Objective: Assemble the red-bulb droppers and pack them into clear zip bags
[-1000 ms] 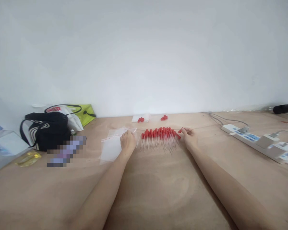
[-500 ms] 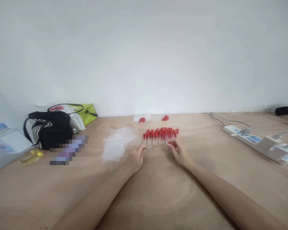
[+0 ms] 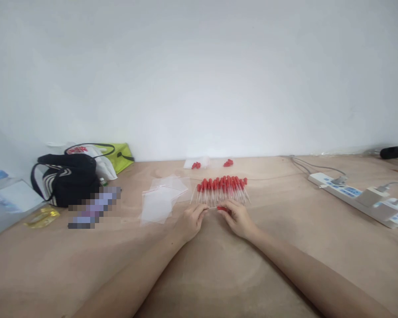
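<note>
Between my two hands lies a thin clear dropper tube (image 3: 212, 207), level and pointing sideways. My left hand (image 3: 193, 221) is closed in a pinch on the tube's left part. In the fingers of my right hand (image 3: 239, 219) is a red rubber bulb (image 3: 221, 208), at the tube's right end. Whether the tube sits inside the bulb is too small to tell. Just beyond my fingers lies a row of droppers (image 3: 223, 183), their red bulbs pointing away from me and their thin clear tubes towards me.
Clear plastic bags (image 3: 159, 203) overlap left of the droppers. Loose red bulbs (image 3: 196, 165) lie by the wall, with another small pile (image 3: 228, 163) to their right. A black bag (image 3: 69, 179) and a blurred-out item (image 3: 94, 207) are at left; a power strip (image 3: 358, 196) is at right.
My right hand has moved left with the red bulb, up to the tube in my left hand. My left hand has shifted slightly right. The dropper row looks unmoved.
</note>
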`<action>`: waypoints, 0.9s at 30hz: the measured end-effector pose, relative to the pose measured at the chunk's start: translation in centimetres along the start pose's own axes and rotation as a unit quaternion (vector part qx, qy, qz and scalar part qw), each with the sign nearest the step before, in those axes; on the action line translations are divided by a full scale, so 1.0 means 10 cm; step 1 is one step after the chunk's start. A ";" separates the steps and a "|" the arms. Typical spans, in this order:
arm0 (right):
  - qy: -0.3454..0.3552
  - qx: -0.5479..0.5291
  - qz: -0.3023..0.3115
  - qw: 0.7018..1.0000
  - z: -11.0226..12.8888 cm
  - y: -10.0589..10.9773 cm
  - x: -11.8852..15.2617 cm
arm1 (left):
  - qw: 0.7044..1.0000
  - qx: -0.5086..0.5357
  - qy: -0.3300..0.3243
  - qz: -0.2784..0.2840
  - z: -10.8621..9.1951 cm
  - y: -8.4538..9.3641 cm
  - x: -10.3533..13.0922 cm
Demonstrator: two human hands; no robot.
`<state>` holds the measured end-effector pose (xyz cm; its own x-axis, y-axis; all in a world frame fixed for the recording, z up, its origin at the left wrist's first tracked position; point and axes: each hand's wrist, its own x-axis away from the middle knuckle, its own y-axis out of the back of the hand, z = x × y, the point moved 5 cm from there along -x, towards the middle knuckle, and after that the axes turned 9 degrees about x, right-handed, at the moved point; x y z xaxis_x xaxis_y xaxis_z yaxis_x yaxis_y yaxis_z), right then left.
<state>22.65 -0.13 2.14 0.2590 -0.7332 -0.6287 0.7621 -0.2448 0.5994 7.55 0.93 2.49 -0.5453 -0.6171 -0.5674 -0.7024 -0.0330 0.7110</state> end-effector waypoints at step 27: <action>0.102 0.138 0.031 0.985 0.11 -0.09 0.04 | 0.992 -0.060 -0.113 -0.016 -0.13 -0.01 0.06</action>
<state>21.42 -0.90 1.88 0.4352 -0.6171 -0.6556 0.5583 -0.3863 0.7343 7.91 -0.47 2.62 -0.6221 -0.4230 -0.6588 -0.6686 -0.1508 0.7282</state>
